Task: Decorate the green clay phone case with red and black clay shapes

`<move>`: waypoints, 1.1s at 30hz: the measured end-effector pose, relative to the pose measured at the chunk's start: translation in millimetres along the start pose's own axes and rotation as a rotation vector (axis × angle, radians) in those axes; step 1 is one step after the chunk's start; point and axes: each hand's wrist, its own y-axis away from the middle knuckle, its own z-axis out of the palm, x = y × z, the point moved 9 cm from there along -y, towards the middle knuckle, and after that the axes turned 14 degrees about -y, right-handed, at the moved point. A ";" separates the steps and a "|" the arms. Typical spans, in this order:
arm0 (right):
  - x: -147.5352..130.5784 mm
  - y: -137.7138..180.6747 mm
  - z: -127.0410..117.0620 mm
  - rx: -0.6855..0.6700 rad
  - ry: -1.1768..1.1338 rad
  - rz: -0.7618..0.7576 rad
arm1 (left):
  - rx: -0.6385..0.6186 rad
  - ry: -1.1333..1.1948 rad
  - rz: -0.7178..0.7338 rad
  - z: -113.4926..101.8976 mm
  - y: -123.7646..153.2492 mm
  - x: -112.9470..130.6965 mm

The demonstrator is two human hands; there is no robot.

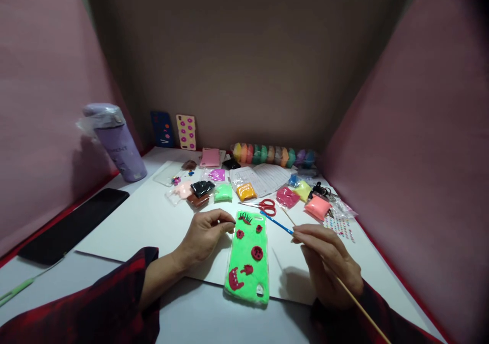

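A phone case (pixel 248 283) covered in bright green clay lies in front of me, with dark red clay shapes and a black spiky shape near its top. My left hand (pixel 204 237) is at its upper left edge, thumb and forefinger pinched together. A tiny dark bit shows at those fingertips, too small to name. My right hand (pixel 330 257) is closed around a thin blue clay tool (pixel 278 223) and a wooden skewer (pixel 361 308), right of the case. The blue tool's tip points toward the case's top. Red-handled scissors (pixel 268 207) lie just beyond the case.
Several clay packets, such as an orange one (pixel 246 191), spread behind the case on a white board (pixel 126 227). A purple tumbler (pixel 122 148) and a black phone (pixel 72 227) stand and lie left. Two decorated cases, one yellow (pixel 186 132), lean at the back.
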 end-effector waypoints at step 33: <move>-0.1 -0.6 -2.7 0.018 0.042 -0.025 | -0.026 0.135 -0.116 8.2 -3.7 -9.3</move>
